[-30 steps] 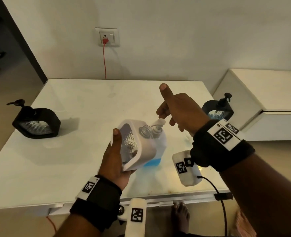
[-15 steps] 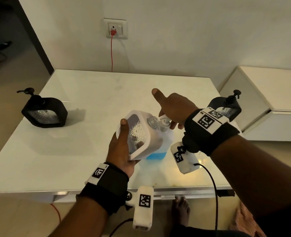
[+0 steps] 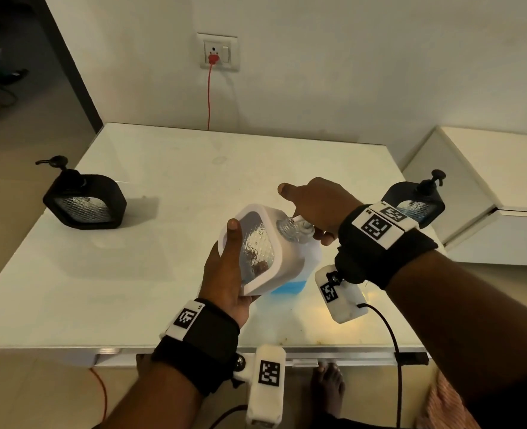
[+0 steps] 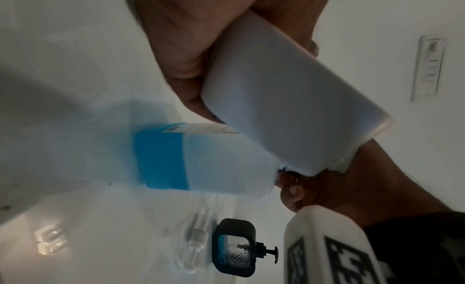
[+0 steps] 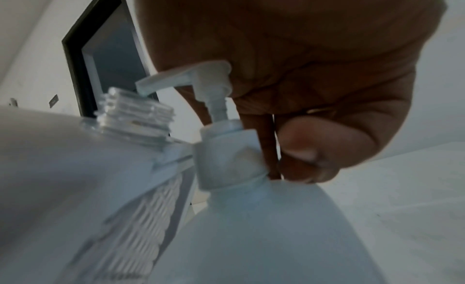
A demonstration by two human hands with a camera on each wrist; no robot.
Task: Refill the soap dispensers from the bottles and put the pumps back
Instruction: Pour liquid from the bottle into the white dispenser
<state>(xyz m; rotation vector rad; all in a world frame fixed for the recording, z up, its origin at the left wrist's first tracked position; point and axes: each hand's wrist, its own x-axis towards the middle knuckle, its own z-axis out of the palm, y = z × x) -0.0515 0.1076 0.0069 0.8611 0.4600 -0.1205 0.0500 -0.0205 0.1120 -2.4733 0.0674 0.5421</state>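
On the white glossy table (image 3: 132, 289), the left hand (image 3: 225, 274) grips a white-cased clear dispenser (image 3: 262, 249), its open threaded neck tilted toward the white pump-top refill bottle (image 4: 201, 161); the right hand (image 3: 314, 202) presses that bottle's pump head with curled fingers.

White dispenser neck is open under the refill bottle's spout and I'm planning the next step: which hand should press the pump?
Right. The right hand already rests on the refill bottle's pump, while the left hand grips the tilted white dispenser, keeping its neck by the spout.
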